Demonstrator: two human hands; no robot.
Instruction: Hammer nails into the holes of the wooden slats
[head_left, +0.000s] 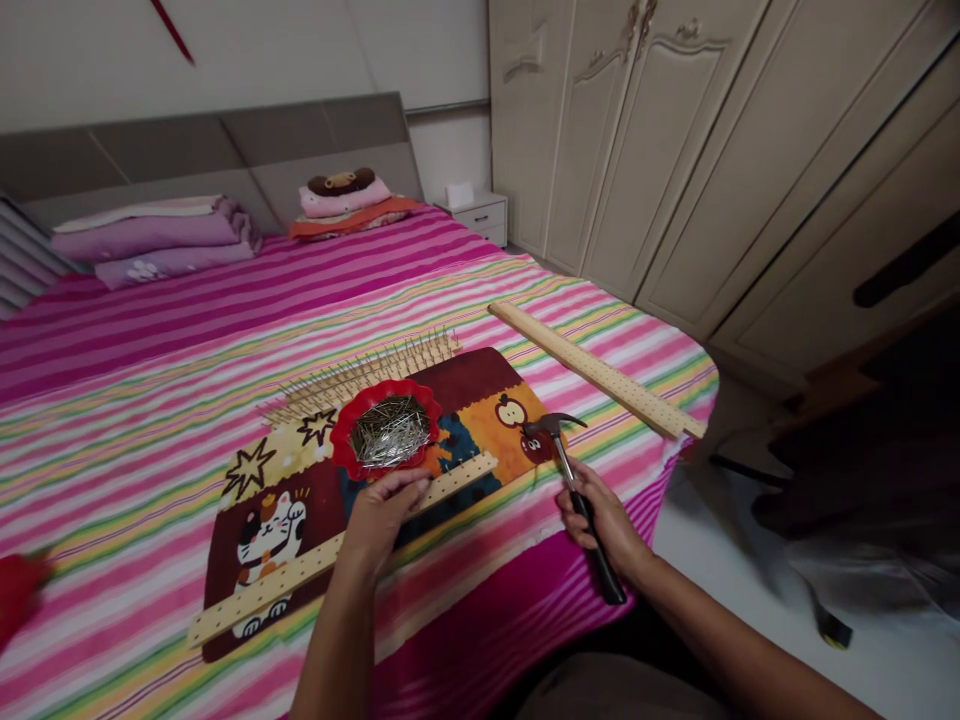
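Note:
My right hand [596, 510] is wrapped around the black handle of a claw hammer [557, 430], its metal head raised toward the mat's right end. My left hand [386, 515] rests at a pale wooden strip [274, 590] dotted with small holes, its thumb and fingers pinched together; whatever they hold is too small to make out. Just beyond that hand, a red scalloped bowl [341, 440] holds a heap of loose nails [394, 430]. Strip and bowl sit on a printed mat [495, 370] with a cat and apples on it.
Behind the bowl lie wooden strips [360, 375] bristling with upright nails. More perforated strips [600, 375] lie at the right of the striped bed cover [135, 480]. Folded bedding [161, 235] is by the headboard. Wardrobe doors [637, 130] stand beyond the bed; something red [19, 595] shows at far left.

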